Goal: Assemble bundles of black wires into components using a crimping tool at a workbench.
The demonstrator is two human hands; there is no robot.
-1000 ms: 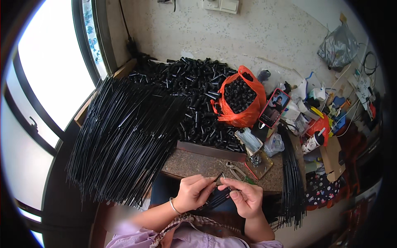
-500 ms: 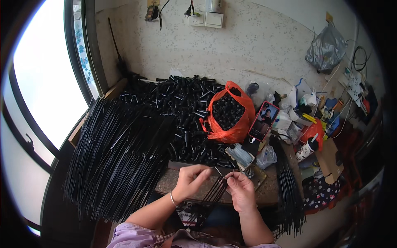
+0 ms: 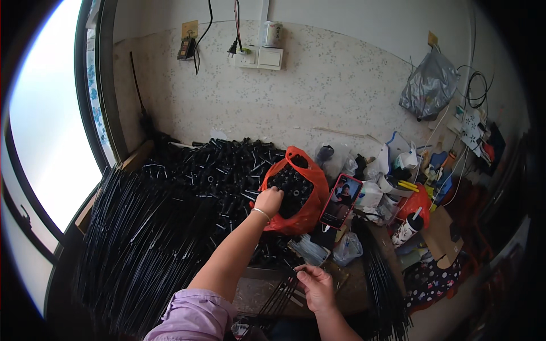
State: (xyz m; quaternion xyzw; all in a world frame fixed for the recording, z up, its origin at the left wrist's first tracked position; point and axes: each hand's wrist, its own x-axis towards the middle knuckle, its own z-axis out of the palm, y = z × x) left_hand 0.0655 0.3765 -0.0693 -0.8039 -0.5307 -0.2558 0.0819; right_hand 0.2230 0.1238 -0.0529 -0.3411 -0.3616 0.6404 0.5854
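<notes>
My left hand (image 3: pixel 269 200) reaches to the near left side of an open red plastic bag (image 3: pixel 311 219) filled with small black tubular parts (image 3: pixel 296 193). Its fingers are curled over those parts, and the fingertips are hidden. Lower down, over the front edge of the table, my right hand (image 3: pixel 318 288) pinches several thin black rods (image 3: pixel 277 296) between thumb and fingers. The rods slant down to the left. A large heap of similar black parts (image 3: pixel 219 165) covers the back of the table, left of the bag.
Long black rods (image 3: pixel 142 238) lie massed at the left, with another bundle (image 3: pixel 382 270) at the right. A phone (image 3: pixel 341 202) leans beside the bag, near clear plastic bags (image 3: pixel 348 249). A patterned cup with a straw (image 3: pixel 407 230) and an open cardboard box (image 3: pixel 443 238) stand further right.
My left hand has left the rods by my right hand and moved forward to the red bag. My right hand still holds the rods, a little lower in view. The view has tilted up.
</notes>
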